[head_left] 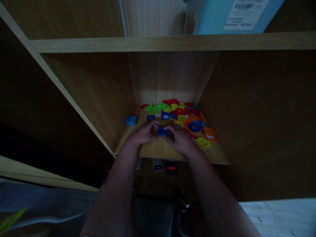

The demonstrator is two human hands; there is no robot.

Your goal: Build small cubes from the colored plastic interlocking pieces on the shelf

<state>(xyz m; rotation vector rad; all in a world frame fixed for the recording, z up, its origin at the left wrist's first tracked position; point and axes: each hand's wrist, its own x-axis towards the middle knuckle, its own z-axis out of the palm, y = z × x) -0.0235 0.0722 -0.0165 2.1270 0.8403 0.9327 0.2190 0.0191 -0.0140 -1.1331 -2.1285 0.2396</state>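
Both my hands meet over a small wooden desk surface point(153, 152) inside a wooden alcove. My left hand point(144, 132) and my right hand point(179, 138) have their fingers curled around the same dark blue interlocking plastic piece point(163, 132), pinched between them. Behind the hands lies a heap of flat toothed plastic tiles point(184, 117) in red, green, yellow, orange and blue. A separate light blue piece point(131, 120) lies alone at the left of the surface.
Wooden side panels point(98, 89) close in left and right, and a shelf point(172, 42) runs overhead with a light blue box point(234, 14) on it. Small devices with lit displays point(165, 167) sit below the desk's front edge.
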